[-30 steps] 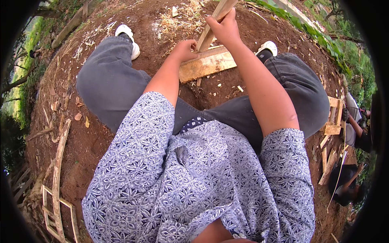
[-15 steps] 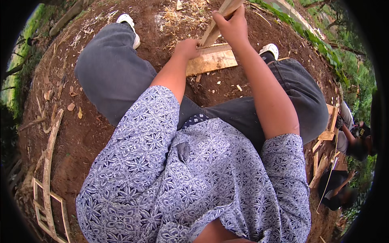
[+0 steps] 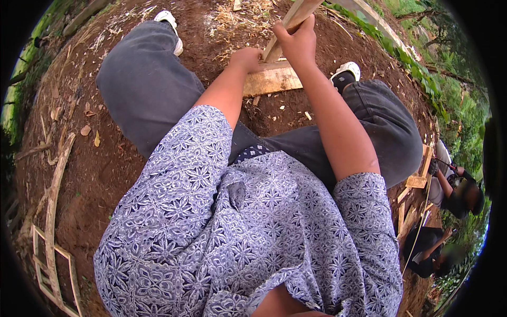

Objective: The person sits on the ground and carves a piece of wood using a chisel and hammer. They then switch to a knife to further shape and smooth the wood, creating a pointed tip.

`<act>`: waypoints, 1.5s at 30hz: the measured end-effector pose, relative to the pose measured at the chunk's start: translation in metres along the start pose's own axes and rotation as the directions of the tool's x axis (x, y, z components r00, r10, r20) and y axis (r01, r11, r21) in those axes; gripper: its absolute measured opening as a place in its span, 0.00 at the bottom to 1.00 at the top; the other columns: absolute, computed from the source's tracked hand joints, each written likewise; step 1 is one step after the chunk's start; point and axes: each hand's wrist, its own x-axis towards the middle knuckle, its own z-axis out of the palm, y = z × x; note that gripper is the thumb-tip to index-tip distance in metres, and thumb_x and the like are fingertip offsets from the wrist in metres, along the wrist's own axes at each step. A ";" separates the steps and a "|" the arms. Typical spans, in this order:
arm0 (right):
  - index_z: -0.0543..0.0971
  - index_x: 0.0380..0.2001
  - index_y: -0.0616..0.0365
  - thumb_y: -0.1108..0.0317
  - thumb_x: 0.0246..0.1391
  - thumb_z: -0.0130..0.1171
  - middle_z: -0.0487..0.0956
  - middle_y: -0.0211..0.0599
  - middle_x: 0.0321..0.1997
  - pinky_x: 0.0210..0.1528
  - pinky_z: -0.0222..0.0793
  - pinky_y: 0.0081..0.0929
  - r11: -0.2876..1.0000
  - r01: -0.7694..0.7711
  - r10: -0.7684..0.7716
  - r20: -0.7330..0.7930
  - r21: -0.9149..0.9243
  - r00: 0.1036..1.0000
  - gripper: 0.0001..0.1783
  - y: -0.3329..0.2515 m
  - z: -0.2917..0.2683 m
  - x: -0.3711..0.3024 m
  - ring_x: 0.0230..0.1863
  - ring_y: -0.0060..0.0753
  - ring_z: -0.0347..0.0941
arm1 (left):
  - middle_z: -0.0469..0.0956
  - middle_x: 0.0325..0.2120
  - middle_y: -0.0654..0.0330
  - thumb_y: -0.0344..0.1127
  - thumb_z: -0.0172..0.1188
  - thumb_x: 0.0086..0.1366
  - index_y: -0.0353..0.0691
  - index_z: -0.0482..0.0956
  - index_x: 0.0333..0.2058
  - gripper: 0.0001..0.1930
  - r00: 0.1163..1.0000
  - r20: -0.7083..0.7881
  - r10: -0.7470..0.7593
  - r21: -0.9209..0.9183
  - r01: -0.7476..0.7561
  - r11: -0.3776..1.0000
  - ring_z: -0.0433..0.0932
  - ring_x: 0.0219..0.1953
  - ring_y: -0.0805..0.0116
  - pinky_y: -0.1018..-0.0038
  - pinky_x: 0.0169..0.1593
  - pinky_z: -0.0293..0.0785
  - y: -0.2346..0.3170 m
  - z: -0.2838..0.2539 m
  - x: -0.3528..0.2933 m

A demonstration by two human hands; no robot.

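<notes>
Between my knees a pale wooden board (image 3: 272,83) lies tilted near the ground. My left hand (image 3: 247,59) is closed at its far left edge, with the fingertips partly hidden. My right hand (image 3: 300,45) is wrapped round a long wooden piece (image 3: 288,26), thumb along its near side. This piece slants up to the right and runs out of the top of the picture. Its lower end meets the board's far edge, right beside my left fingers.
Wood shavings (image 3: 240,24) litter the brown soil beyond the board. A wooden frame (image 3: 71,274) and a long stick (image 3: 54,201) lie at the left. At the right are timber pieces (image 3: 416,181) and two people, one bending (image 3: 459,198). Green plants (image 3: 430,84) edge the ground.
My right hand and the long wooden piece have shifted slightly left and down. My left hand stays at the board's edge. The whole view has turned a little.
</notes>
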 end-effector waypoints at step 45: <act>0.74 0.57 0.61 0.42 0.57 0.70 0.84 0.40 0.44 0.47 0.76 0.32 0.956 0.050 0.017 -0.225 0.291 0.974 0.37 0.030 -0.006 -0.004 0.43 0.29 0.81 | 0.86 0.43 0.60 0.47 0.70 0.52 0.58 0.87 0.45 0.19 0.990 -0.014 -0.138 -0.047 0.137 0.989 0.85 0.48 0.55 0.60 0.51 0.82 -0.002 0.005 0.010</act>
